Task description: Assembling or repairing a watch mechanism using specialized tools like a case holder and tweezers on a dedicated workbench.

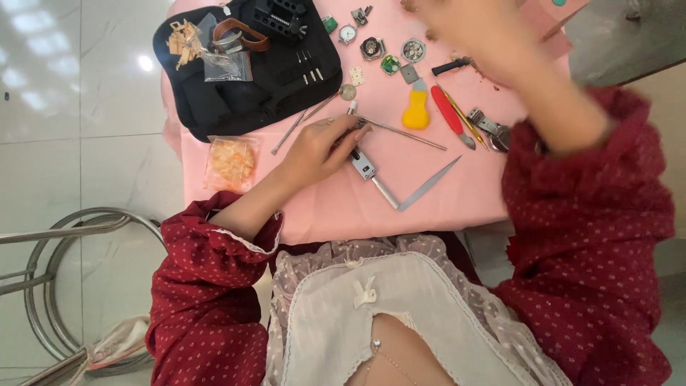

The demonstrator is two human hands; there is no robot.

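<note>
The left hand (318, 146) pinches a thin metal rod (400, 133) over the caliper (368, 171); likely stiff, light, slippery. The right hand (486, 32) is blurred; I cannot tell its grip.

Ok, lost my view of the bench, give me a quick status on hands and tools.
Left hand grips a metal watch tool on the pink table. Right hand raised, blurred, grip unclear. Yellow-handled opener and red-handled tool lie beside.

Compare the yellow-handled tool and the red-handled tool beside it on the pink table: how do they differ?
The yellow-handled tool has a short, bulbous grip; the red-handled tool is long and slim. The yellow one stands nearly straight up the picture, while the red one slants, with its metal tip toward the near right. Both lie untouched on the pink table, side by side.
</note>
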